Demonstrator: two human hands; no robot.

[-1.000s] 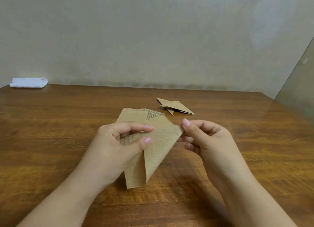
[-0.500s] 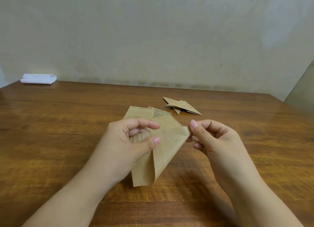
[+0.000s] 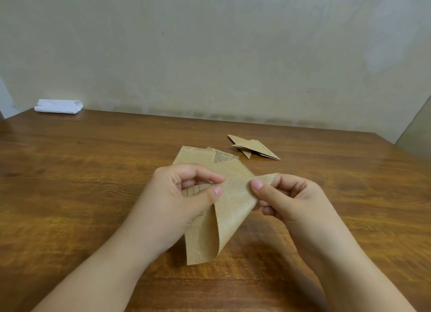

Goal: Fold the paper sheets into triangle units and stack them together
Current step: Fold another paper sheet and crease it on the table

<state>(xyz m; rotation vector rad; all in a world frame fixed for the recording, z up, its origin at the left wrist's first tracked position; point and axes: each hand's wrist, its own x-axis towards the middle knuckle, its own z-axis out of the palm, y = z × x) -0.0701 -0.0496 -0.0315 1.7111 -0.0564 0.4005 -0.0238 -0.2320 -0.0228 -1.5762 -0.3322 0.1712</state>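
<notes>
While both hands (image 3: 177, 195) (image 3: 286, 199) pinch it, the paper sheet (image 3: 224, 213) curls between.

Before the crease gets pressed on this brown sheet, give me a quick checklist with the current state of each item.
1. Left hand pinches the brown printed sheet: ok.
2. Right hand pinches the sheet's folded-over corner: ok.
3. Corners lined up for the fold: cannot tell, fingers cover them.
4. Fold creased flat: not ok, the bend is a soft curl.
5. Spare sheets lie flat on the wooden table behind the hands: ok.
6. Finished triangle units lie overlapping at the far right, out of the way: ok.
</notes>
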